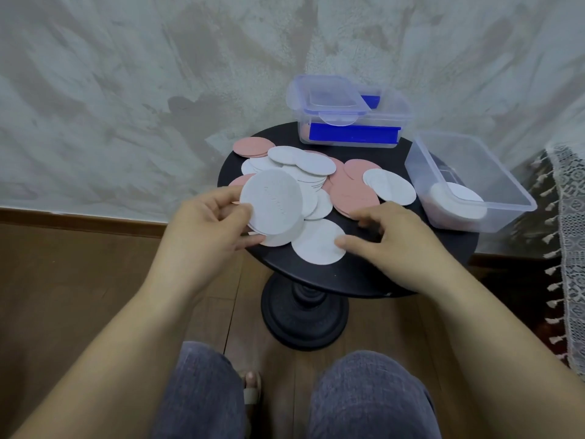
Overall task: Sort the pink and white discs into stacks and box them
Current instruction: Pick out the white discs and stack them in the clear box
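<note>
My left hand [209, 223] grips a small stack of white discs [272, 205], tilted up above the table's left front. My right hand [389, 229] rests with spread fingers on the table, its thumb touching a single white disc [316, 243] that lies flat near the front edge. Behind both hands a loose heap of white discs [304, 163] and pink discs [351, 193] overlaps across the small round black table [348, 277]. An open clear box [512, 188] at the right holds a stack of white discs [459, 198].
A second clear box with blue clips [351, 134] stands at the table's back, a lid lying across its top and some pink showing inside. The table stands against a grey plastered wall. A lace cloth [569, 217] hangs at the far right. My knees are below.
</note>
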